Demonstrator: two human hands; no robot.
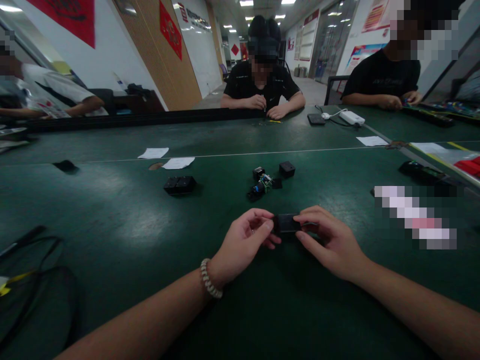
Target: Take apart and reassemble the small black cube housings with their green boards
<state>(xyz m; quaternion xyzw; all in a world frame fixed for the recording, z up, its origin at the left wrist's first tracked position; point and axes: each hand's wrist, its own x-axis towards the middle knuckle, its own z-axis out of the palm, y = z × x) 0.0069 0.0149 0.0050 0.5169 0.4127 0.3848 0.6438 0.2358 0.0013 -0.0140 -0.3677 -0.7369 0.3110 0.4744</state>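
Between my two hands is a small black rectangular case (pixel 287 223), raised a little off the green table (pixel 123 280). My left hand (pixel 247 237) pinches its left end between thumb and fingers, and a beaded bracelet circles that wrist. At the other end, the thumb and fingertips of my right hand (pixel 330 240) grip the right side. Beyond the case lies a cluster of small electronic parts with wires (pixel 265 184). A black cube-shaped box (pixel 287 169) sits just right of that cluster. Further left stands a wider black box (pixel 180 185).
White papers (pixel 179 163) lie beyond the wide box. Black cables (pixel 41 270) curl at the left. On the right are a blurred-out flat object (pixel 416 217) and a black device (pixel 423 172). A white power adapter (pixel 351 118) rests further back. Co-workers sit around the table.
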